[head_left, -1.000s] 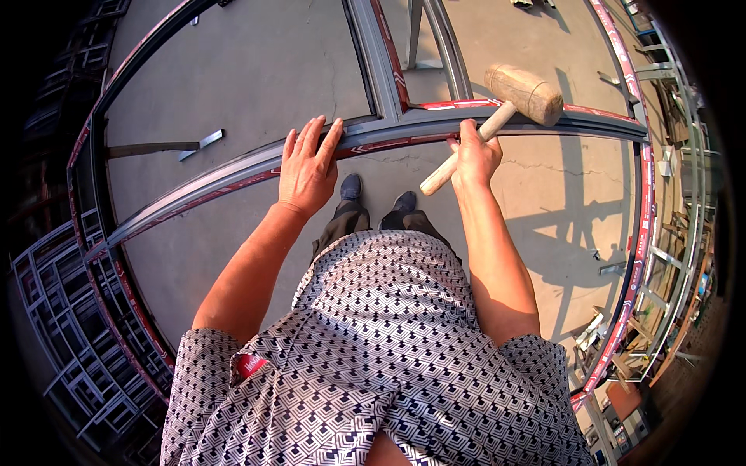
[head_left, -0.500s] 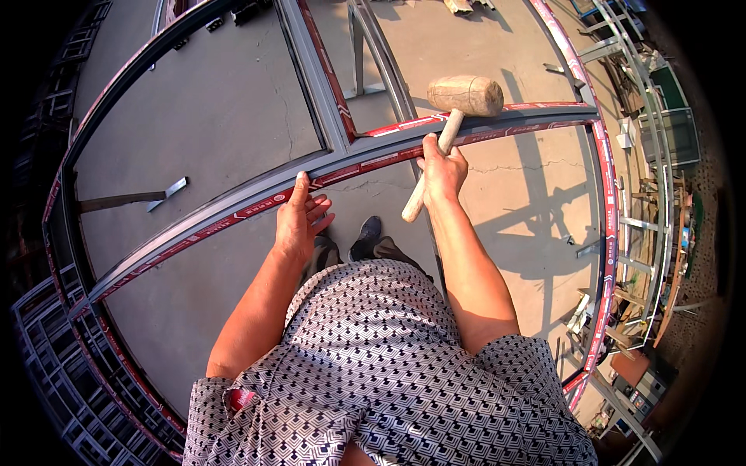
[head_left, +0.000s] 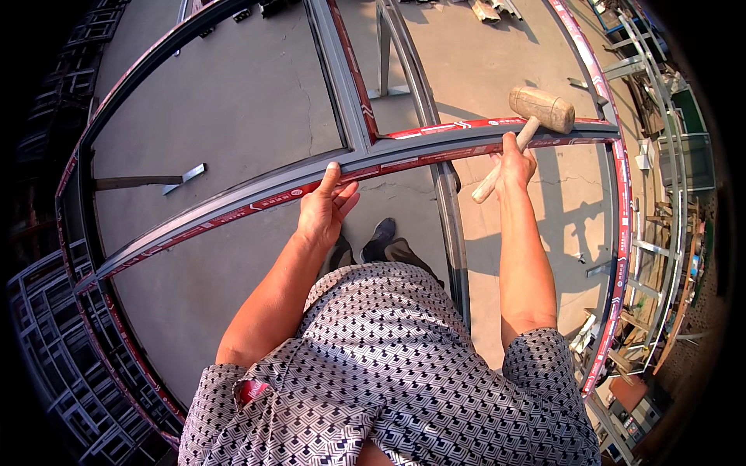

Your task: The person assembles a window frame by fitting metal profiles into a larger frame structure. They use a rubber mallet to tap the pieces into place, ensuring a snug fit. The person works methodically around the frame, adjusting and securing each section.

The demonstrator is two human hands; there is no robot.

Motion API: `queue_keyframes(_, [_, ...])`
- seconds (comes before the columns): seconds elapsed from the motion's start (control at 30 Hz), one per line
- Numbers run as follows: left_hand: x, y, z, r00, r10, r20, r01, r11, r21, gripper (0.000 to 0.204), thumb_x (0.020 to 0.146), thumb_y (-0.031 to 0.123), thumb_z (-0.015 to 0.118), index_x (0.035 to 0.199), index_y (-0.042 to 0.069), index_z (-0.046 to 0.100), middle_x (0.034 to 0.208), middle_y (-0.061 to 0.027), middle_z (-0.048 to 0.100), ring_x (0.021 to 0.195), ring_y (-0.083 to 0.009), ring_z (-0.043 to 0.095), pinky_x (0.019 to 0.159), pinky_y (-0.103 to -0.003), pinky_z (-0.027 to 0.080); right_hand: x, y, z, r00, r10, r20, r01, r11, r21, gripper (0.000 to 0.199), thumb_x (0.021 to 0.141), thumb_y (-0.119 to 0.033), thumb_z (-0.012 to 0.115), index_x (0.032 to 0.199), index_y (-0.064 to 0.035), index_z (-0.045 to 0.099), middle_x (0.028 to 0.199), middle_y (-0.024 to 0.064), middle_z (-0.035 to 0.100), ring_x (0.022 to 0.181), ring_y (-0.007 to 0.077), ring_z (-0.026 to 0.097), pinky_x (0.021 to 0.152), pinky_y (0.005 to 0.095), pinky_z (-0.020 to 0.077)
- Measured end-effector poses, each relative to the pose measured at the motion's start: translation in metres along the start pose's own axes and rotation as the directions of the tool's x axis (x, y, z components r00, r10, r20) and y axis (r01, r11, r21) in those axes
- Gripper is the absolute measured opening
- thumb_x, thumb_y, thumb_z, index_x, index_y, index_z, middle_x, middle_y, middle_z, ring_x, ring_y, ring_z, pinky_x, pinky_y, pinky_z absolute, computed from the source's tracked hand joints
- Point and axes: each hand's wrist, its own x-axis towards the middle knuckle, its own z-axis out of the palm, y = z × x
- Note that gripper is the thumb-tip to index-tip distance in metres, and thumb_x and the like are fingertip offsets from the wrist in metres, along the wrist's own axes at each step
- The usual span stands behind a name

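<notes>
A large grey metal frame with red-and-white protective strips spreads around me; its curved crossbar runs in front of my body. My right hand is closed around the handle of a wooden mallet. The mallet's barrel-shaped head lies over the crossbar's right part, and the right thumb is at the bar's edge. At the bar's near edge, left of the upright bar, my left hand rests its thumb on the strip. Its other fingers are apart and loosely bent below the bar, holding nothing.
Dark metal supports stand beneath the frame, and a grey bracket shows through the left opening. Stacked metal frames lie at far left. Wood scraps and metal rails crowd the right side. My shoe is on the concrete floor.
My right hand and the mallet have moved right along the crossbar. The left hand keeps its place near the bar joint; the whole view has shifted a little.
</notes>
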Motion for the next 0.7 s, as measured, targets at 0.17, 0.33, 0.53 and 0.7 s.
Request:
queue_keyframes(0.17, [0.003,-0.006,-0.006,0.995,0.078,0.063,-0.076,0.997,-0.033,0.033,0.104,0.035,0.077,0.117,0.006,0.069,0.114,-0.0099,0.072,0.108,-0.0228,0.072,0.093,-0.037,0.063,0.005,0.009,-0.002,0.999,-0.039,0.035,0.037,0.997,0.063,0.038,0.100,-0.019,0.075,0.131,-0.0003,0.064,0.120,0.0097,0.068,0.102,0.0232,0.071,0.102,0.0530,0.0604])
queue_keyframes(0.33, [0.007,-0.009,-0.006,0.989,0.125,0.077,-0.119,0.990,-0.078,0.028,0.106,0.027,0.073,0.118,0.002,0.068,0.110,-0.0140,0.075,0.108,-0.0257,0.073,0.099,-0.039,0.061,0.000,0.012,-0.005,0.997,-0.052,0.065,0.041,0.987,0.154,0.024,0.100,-0.009,0.072,0.120,-0.0011,0.064,0.107,0.0101,0.070,0.088,0.0222,0.071,0.092,0.0470,0.0647])
queue_keyframes(0.53, [0.013,-0.008,-0.002,0.994,0.098,0.053,-0.090,0.987,-0.131,0.017,0.107,0.019,0.066,0.111,0.003,0.067,0.108,-0.0149,0.075,0.105,-0.0272,0.073,0.100,-0.041,0.061,0.012,0.015,-0.008,0.998,-0.029,0.061,0.019,0.985,0.171,0.026,0.097,-0.006,0.073,0.119,0.0005,0.062,0.110,0.0132,0.071,0.094,0.0252,0.074,0.093,0.0506,0.0655])
queue_keyframes(0.7, [0.011,-0.004,-0.005,0.991,0.106,0.079,-0.095,0.987,-0.129,0.018,0.106,0.017,0.065,0.112,0.000,0.067,0.113,-0.0188,0.075,0.105,-0.0286,0.073,0.099,-0.040,0.062,0.010,0.018,-0.012,0.996,-0.032,0.079,0.016,0.981,0.195,0.030,0.097,-0.006,0.072,0.124,0.0019,0.061,0.114,0.0149,0.071,0.097,0.0270,0.075,0.098,0.0542,0.0640])
